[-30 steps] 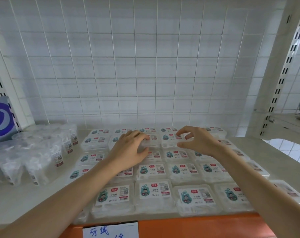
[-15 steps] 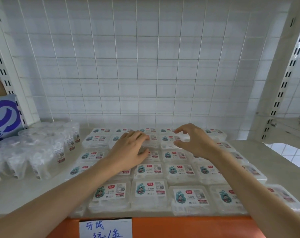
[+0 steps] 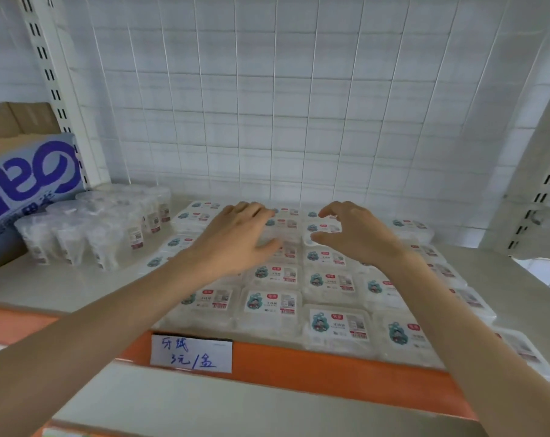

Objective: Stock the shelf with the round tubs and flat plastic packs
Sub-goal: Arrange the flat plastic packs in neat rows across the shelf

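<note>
Head view: the left hand [image 3: 239, 238] lies palm down with straight, slightly spread fingers on the flat plastic packs [image 3: 273, 305] in the back rows, gripping nothing. The right hand [image 3: 358, 236] is just beside it, over the packs to the right. Its fingers are loosely arched and its thumb is held apart from them, with nothing held between; whether the fingertips touch a pack cannot be told. Both bare forearms reach in from the near edge.

The packs are clear, each with a white label that carries a small teal figure and a red mark. They lie flat in close rows that cover the middle and right of the shelf [image 3: 46, 285], from its front edge to near the back. The round tubs [image 3: 78, 234], clear with small labels, stand upright in a tight cluster at the left, apart from the packs.

A blue and white printed box [image 3: 24, 184] stands just left of the tubs, with a brown carton [image 3: 15, 118] above it. The orange front lip [image 3: 298, 361] bears a handwritten white price tag [image 3: 191, 353]. A white wire grid [image 3: 267, 105] forms the back, and a slotted upright [image 3: 49, 74] rises at the left.
</note>
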The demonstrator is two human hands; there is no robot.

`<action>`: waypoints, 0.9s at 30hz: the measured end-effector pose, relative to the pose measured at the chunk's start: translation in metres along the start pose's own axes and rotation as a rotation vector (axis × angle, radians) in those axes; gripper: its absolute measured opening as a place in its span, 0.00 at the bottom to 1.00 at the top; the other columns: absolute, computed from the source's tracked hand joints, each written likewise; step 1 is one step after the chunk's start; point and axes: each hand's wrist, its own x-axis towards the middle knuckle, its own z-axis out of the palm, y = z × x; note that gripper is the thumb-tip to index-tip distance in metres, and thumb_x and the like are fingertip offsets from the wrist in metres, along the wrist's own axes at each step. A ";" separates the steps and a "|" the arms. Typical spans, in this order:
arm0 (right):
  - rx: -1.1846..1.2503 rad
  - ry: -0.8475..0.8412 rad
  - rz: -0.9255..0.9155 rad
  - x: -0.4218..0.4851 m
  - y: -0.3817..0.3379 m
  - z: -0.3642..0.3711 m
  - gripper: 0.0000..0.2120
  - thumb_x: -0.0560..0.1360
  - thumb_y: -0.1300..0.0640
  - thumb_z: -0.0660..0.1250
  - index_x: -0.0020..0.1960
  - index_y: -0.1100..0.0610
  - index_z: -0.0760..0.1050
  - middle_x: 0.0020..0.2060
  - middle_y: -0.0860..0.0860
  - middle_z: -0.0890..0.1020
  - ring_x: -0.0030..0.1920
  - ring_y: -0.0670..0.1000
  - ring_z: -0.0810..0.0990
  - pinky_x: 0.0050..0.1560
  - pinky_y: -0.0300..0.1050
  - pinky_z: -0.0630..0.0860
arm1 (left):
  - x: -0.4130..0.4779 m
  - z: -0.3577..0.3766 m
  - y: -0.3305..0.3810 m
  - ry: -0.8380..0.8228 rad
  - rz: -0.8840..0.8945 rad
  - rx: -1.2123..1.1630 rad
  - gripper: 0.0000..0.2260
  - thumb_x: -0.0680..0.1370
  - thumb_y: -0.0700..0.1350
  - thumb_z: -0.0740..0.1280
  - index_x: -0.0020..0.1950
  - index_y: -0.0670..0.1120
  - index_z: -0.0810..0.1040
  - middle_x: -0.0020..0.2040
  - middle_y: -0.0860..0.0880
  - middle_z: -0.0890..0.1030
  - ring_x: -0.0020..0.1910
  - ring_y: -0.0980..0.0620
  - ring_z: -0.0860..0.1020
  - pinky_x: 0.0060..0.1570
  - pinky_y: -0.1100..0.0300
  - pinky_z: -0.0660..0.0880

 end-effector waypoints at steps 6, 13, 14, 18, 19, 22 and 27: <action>-0.095 -0.106 0.016 -0.028 -0.022 -0.009 0.31 0.76 0.41 0.68 0.74 0.51 0.64 0.72 0.52 0.69 0.71 0.54 0.67 0.67 0.51 0.66 | -0.038 -0.022 0.010 -0.049 -0.037 0.096 0.44 0.70 0.74 0.40 0.75 0.49 0.66 0.73 0.50 0.69 0.70 0.50 0.68 0.69 0.53 0.64; -0.102 -0.053 0.036 -0.089 -0.065 -0.018 0.30 0.76 0.40 0.68 0.73 0.50 0.65 0.72 0.51 0.68 0.72 0.54 0.66 0.69 0.53 0.66 | -0.099 -0.057 0.017 0.002 -0.033 0.065 0.45 0.68 0.75 0.38 0.71 0.50 0.70 0.70 0.52 0.72 0.68 0.51 0.70 0.68 0.54 0.65; -0.100 -0.055 0.041 -0.099 -0.072 -0.018 0.30 0.76 0.40 0.67 0.73 0.50 0.65 0.72 0.51 0.67 0.72 0.54 0.66 0.69 0.53 0.65 | -0.110 -0.059 0.017 0.003 -0.035 0.059 0.45 0.68 0.75 0.37 0.72 0.50 0.70 0.69 0.52 0.73 0.68 0.51 0.70 0.68 0.54 0.65; -0.030 -0.031 0.067 -0.143 -0.101 -0.014 0.29 0.76 0.40 0.67 0.72 0.49 0.66 0.72 0.50 0.68 0.71 0.52 0.66 0.68 0.51 0.66 | -0.153 -0.063 0.015 -0.003 -0.029 0.053 0.46 0.68 0.75 0.39 0.71 0.49 0.71 0.69 0.51 0.73 0.67 0.50 0.71 0.67 0.54 0.65; -0.025 -0.022 0.070 -0.155 -0.106 -0.011 0.29 0.76 0.40 0.67 0.73 0.49 0.66 0.72 0.50 0.68 0.71 0.52 0.66 0.68 0.51 0.66 | -0.162 -0.063 0.015 -0.009 -0.028 0.043 0.45 0.68 0.75 0.39 0.71 0.49 0.72 0.68 0.51 0.74 0.67 0.50 0.72 0.67 0.54 0.66; -0.018 -0.011 0.080 -0.191 -0.119 -0.004 0.28 0.76 0.42 0.68 0.73 0.48 0.65 0.71 0.49 0.69 0.71 0.51 0.67 0.67 0.50 0.66 | -0.185 -0.062 0.023 -0.019 -0.038 0.007 0.44 0.67 0.75 0.41 0.68 0.49 0.73 0.65 0.52 0.75 0.64 0.49 0.73 0.64 0.54 0.67; 0.005 -0.036 0.074 -0.246 -0.121 0.013 0.27 0.75 0.42 0.68 0.71 0.48 0.67 0.70 0.47 0.70 0.69 0.50 0.69 0.67 0.50 0.68 | -0.220 -0.055 0.047 -0.006 0.022 -0.036 0.39 0.71 0.73 0.46 0.62 0.47 0.78 0.59 0.51 0.79 0.58 0.48 0.77 0.58 0.53 0.71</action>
